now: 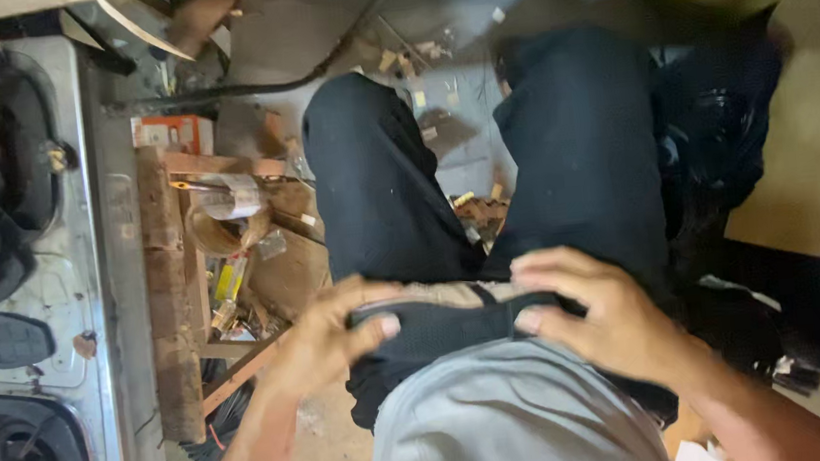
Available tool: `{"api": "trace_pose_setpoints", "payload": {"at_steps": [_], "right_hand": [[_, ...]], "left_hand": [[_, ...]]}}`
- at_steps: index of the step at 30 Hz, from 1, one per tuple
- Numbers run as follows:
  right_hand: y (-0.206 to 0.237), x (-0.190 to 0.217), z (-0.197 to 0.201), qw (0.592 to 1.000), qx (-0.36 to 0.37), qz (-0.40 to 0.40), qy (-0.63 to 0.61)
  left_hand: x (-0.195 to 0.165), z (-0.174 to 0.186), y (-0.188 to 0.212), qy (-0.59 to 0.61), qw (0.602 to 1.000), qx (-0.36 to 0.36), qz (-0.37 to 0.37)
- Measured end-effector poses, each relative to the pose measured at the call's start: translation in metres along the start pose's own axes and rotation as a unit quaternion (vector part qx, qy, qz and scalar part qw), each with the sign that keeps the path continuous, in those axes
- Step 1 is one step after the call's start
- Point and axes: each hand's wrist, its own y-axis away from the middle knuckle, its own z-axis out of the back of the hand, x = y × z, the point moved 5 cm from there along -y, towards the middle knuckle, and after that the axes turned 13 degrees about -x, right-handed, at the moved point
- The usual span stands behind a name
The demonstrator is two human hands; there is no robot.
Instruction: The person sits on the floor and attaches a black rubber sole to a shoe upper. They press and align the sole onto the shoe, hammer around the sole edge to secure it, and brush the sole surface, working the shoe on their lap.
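At the waist, just below the grey shirt (506,420), both hands pinch the black waistband (457,320) of the dark trousers (581,146): left hand (326,342) on its left end, right hand (596,318) on its right. Left of the trousers sits a wooden crate (224,247) of clutter, with a metal stove (30,293) beyond.

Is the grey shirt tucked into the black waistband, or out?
Out. The grey shirt hangs over the black waistband, which both hands grip.

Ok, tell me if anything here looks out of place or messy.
Yes. The wooden crate on the floor left of the legs is crammed with jumbled odds and ends, and wood scraps lie scattered between the legs. Both hands, left hand and right hand, grip the black waistband.
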Motion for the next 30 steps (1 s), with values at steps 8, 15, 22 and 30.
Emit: {"api": "trace_pose_setpoints", "payload": {"at_steps": [8,15,22,30], "right_hand": [[0.021,0.042,-0.050,0.957,-0.044,0.260,0.122],[0.026,0.035,-0.062,0.977,-0.045,0.194,0.071],[0.016,0.021,-0.065,0.996,-0.034,0.082,0.018],[-0.012,0.006,-0.068,0.987,0.086,-0.081,0.108]], "left_hand": [[-0.056,-0.017,0.028,-0.223,0.927,-0.040,-0.298],[-0.065,-0.043,0.032,-0.276,0.901,-0.049,-0.332],[-0.051,-0.059,0.041,-0.313,0.872,-0.109,-0.361],[-0.045,-0.060,0.040,-0.288,0.884,-0.104,-0.354]]}}
